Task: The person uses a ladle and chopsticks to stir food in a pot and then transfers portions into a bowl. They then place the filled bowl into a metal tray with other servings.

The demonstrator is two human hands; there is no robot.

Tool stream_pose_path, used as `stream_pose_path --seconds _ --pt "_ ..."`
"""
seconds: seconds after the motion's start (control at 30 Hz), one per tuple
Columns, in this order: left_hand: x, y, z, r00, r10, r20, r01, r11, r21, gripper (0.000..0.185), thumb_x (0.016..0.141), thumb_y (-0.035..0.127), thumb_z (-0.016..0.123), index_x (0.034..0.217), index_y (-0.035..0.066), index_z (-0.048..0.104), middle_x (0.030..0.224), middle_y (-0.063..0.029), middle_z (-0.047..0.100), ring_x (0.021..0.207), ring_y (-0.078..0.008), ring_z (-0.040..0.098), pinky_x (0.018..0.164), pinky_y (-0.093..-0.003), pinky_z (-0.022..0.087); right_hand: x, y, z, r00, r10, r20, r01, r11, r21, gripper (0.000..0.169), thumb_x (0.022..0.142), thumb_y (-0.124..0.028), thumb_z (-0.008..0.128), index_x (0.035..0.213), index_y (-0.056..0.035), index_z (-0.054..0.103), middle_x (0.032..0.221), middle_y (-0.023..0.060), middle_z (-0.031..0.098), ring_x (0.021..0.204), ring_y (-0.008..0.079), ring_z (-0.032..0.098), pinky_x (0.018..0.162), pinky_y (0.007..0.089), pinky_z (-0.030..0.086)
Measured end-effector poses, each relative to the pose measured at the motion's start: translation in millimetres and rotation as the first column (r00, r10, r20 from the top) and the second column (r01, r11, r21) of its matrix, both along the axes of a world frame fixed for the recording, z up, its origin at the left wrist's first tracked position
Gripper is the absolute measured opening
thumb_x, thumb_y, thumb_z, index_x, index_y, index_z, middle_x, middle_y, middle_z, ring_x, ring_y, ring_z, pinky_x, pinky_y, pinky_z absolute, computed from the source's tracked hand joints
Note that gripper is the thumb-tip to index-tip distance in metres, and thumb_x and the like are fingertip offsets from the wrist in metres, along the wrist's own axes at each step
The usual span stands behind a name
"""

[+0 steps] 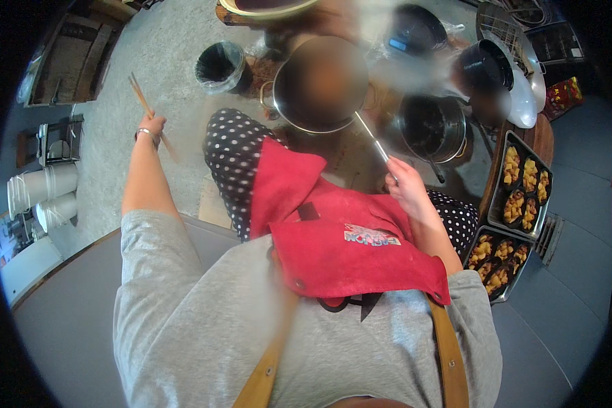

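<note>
My left hand (153, 126) is stretched out to the left, closed around a pair of long wooden chopsticks (142, 95) that point upward over the concrete floor. In my right hand (404, 184) is the handle of a metal utensil (372, 137), whose far end reaches the edge of a large metal pan (296, 125) with two loop handles. A blurred patch hides most of the pan's inside, where something orange-brown shows. The utensil's head cannot be made out. To the right of the pan stands a dark metal pot (432, 127) with a dark handle resting beside it.
A lined bin (222, 69) stands left of the pan. Two metal trays (506, 229) at the right hold dark dishes of golden, chunky food. Beyond are a black bucket (487, 66), a black basin (421, 28) and a yellow-rimmed basin (270, 11). White buckets (46, 188) lie far left.
</note>
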State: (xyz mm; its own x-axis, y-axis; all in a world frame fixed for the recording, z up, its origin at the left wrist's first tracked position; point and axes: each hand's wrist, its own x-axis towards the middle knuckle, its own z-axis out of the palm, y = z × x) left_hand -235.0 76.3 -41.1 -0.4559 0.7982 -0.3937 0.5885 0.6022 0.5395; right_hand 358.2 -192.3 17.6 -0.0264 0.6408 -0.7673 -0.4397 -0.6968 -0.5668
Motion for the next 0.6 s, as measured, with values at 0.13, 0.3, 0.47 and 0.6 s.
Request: stream_pose_path --seconds 0.13,0.3,0.47,0.6 --pt "3 -29 12 0.992 0.116 -0.056 -0.121 0.989 -0.081 0.043 0.07 0.033 0.063 0.102 0.004 0.059 0.078 -0.0057 0.058 0.068 -0.0174 0.052 0.064 -0.0322 0.043 -4 0 2 1.0 -0.001 -0.007 0.001 1.0 0.008 0.028 0.087 -0.024 0.05 0.111 -0.0105 0.049 0.059 -0.0031 0.042 0.038 0.0023 0.026 0.034 0.0161 0.019" --pt "-15 -55 -17 0.989 0.101 0.111 -0.106 0.994 0.036 0.039 0.072 0.022 0.065 0.103 0.001 0.055 0.069 -0.0026 0.054 0.059 -0.012 0.05 0.056 -0.0277 0.042 -5 0 1 1.0 0.017 -0.022 -0.016 0.999 0.029 0.027 0.087 -0.024 0.05 0.111 -0.0107 0.05 0.059 -0.0031 0.042 0.039 0.0024 0.027 0.034 0.0159 0.02" --pt "29 -65 12 0.909 0.218 0.355 -0.263 0.961 0.085 0.028 0.077 0.024 0.059 0.097 0.005 0.056 0.064 -0.0001 0.05 0.053 -0.0105 0.044 0.049 -0.0248 0.036 -4 -3 -2 0.999 0.005 -0.034 -0.004 0.999 0.036 0.027 0.087 -0.024 0.05 0.111 -0.0113 0.049 0.059 -0.0029 0.043 0.038 0.0023 0.027 0.034 0.0158 0.02" --pt "98 -91 58 0.731 0.297 0.614 -0.424 0.903 0.068 0.027 0.082 0.037 0.052 0.083 0.01 0.053 0.055 0.003 0.044 0.047 -0.0097 0.039 0.042 -0.0243 0.029 -7 -3 -15 0.993 -0.02 -0.117 0.018 1.0 -0.019 0.027 0.086 -0.026 0.051 0.11 -0.0138 0.048 0.059 -0.0026 0.043 0.038 0.0024 0.027 0.034 0.0159 0.019"
